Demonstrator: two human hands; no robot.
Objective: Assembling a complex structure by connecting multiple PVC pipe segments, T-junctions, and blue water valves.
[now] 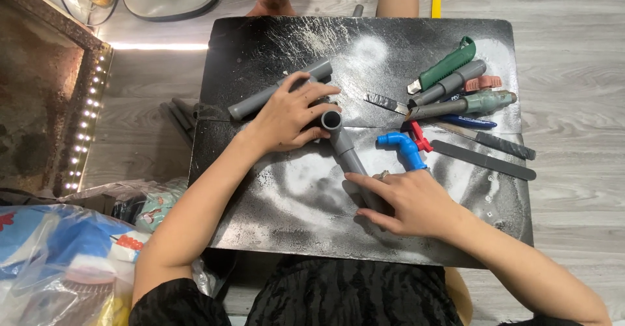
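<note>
On black board, hands gripping grey pipe

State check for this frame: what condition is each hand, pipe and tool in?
left hand: pressing on the long pipe
long pipe: lying flat
right hand: gripping the short pipe
short pipe: lying flat, open end showing
blue elbow: loose, untouched
green knife: lying untouched
board: dusted white
</note>
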